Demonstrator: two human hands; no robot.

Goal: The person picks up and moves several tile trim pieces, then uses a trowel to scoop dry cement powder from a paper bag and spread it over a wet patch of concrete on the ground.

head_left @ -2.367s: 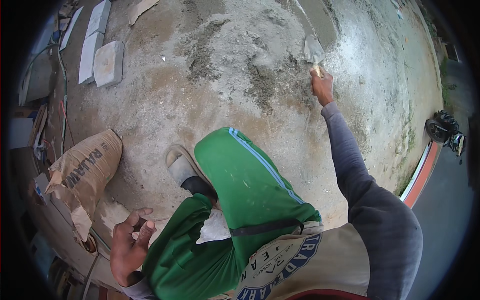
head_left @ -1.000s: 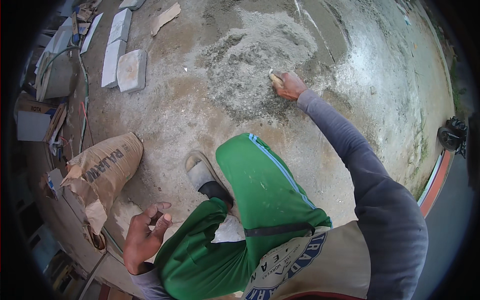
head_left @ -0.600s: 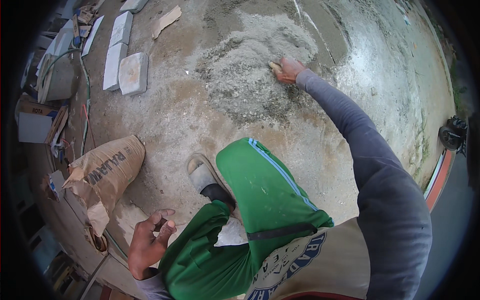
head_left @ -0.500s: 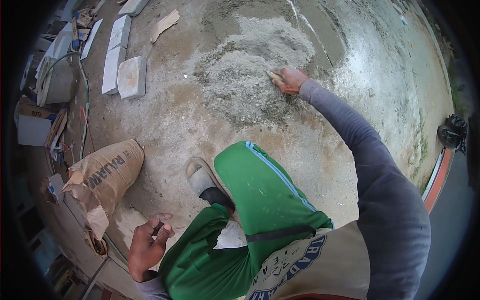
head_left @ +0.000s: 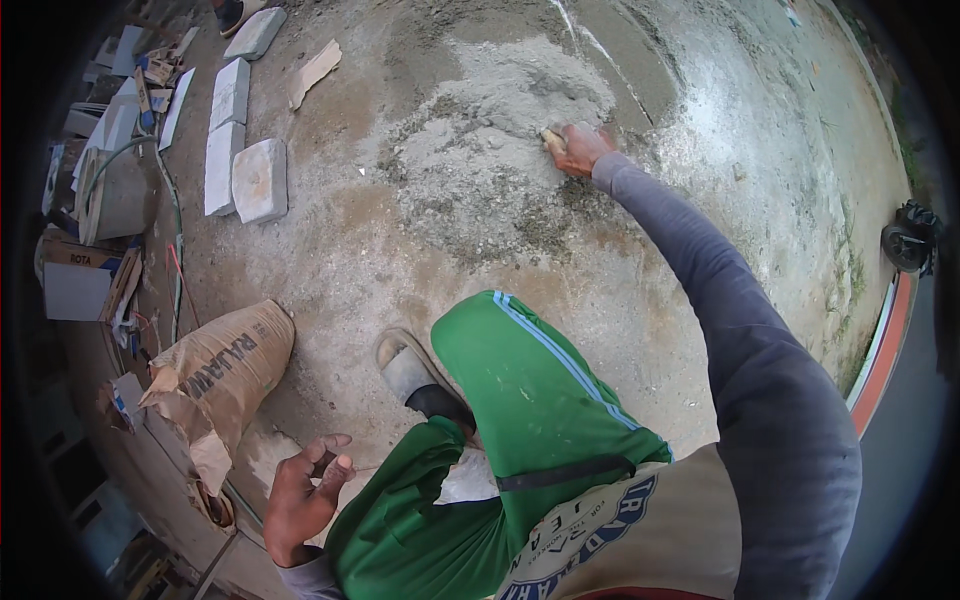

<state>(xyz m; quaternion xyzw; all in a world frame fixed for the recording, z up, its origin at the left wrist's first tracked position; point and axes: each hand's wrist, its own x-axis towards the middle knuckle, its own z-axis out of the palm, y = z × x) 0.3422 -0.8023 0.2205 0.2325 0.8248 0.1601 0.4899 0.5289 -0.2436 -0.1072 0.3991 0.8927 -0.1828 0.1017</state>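
Note:
My right hand point(head_left: 578, 150) grips a trowel's pale handle point(head_left: 553, 138) at the upper middle; the blade is hidden in the grey dry powder pile point(head_left: 470, 150). Darker wet mix point(head_left: 640, 70) lies just beyond, with a thin white streak through it. Low at the left, my left hand point(head_left: 305, 495) is empty, its fingers loosely bent and apart, near my green-trousered leg point(head_left: 500, 370) and a torn brown paper sack point(head_left: 220, 365). My sandalled foot point(head_left: 405, 365) rests on the dusty concrete ground point(head_left: 350, 260).
Pale blocks point(head_left: 258, 180) and a torn cardboard piece point(head_left: 314, 74) lie upper left. A bucket point(head_left: 120, 200), hose point(head_left: 172, 190) and board offcuts line the left side. Someone's foot point(head_left: 234, 12) shows at top left. A motorbike point(head_left: 905, 240) stands beyond the right edge.
My right hand has moved left from the wet mix into the dry pile, burying the trowel blade. The view has shifted slightly, and a foot now shows at top left.

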